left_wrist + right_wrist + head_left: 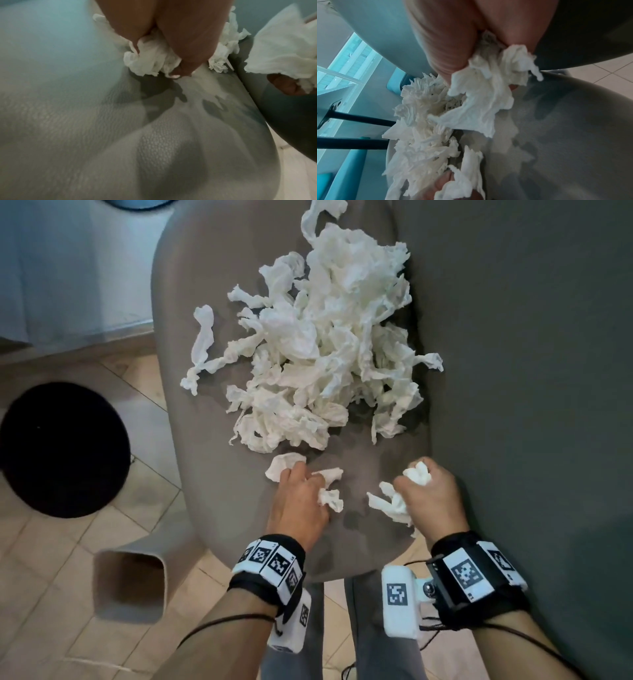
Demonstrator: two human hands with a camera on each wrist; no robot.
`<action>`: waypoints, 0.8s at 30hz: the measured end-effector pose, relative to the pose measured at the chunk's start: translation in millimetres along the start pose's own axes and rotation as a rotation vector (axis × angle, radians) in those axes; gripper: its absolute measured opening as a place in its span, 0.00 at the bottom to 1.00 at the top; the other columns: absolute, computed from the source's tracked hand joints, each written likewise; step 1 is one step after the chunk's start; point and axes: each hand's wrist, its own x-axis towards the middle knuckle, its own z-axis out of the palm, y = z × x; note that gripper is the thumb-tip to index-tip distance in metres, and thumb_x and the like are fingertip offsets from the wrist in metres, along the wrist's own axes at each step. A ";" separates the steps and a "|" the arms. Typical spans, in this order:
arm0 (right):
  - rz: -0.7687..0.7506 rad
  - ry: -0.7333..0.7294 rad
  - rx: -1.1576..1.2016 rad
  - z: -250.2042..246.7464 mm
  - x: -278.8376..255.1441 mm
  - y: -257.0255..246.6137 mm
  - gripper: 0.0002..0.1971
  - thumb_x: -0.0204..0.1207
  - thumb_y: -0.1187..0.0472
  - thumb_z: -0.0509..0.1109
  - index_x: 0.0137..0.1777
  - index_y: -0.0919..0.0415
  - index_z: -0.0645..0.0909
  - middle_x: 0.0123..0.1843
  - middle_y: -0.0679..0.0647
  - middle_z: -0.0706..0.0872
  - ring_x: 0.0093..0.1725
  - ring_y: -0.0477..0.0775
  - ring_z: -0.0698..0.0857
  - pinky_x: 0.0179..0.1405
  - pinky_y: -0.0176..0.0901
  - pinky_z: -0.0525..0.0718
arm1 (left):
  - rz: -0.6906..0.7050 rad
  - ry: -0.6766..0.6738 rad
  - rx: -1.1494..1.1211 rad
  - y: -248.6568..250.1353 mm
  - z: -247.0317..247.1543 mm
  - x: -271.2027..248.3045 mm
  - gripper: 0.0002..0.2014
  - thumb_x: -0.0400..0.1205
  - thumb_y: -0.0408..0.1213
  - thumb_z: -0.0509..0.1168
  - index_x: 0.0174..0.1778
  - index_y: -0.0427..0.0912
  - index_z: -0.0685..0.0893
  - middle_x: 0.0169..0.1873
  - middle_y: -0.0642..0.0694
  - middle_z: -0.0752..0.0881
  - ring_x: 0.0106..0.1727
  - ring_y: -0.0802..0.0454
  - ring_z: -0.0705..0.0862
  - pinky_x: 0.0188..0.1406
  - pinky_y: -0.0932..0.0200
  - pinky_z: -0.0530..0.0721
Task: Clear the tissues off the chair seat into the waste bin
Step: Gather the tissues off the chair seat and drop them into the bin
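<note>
A big heap of crumpled white tissues (322, 337) lies on the grey chair seat (205, 474), seen from low down as the tissue heap (423, 135) in the right wrist view. My left hand (301, 494) rests low on the near part of the seat and grips a wad of tissues (330, 498); the same wad (150, 60) bulges from under its curled fingers (185, 40). My right hand (428, 494), just to the right, is fisted round another tissue bunch (394, 505), which hangs from it as a loose tissue tail (479, 101). The round black waste bin (63, 448) stands on the floor, left of the chair.
The dark chair back (531, 371) rises close on the right of my right hand. A beige chair leg (133, 583) sticks out over the tiled floor (44, 594) near the bin. My grey trouser legs (376, 655) are under the seat's front edge.
</note>
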 end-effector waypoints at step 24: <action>-0.004 -0.561 -0.274 119.3 -92.5 -27.8 0.08 0.77 0.56 0.74 0.44 0.62 0.87 0.26 0.59 0.83 0.24 0.50 0.78 0.23 0.39 0.78 | -0.954 0.522 -1.542 -90.4 -46.3 -149.9 0.03 0.63 0.37 0.61 0.29 0.42 0.76 0.30 0.39 0.73 0.32 0.42 0.76 0.28 0.52 0.73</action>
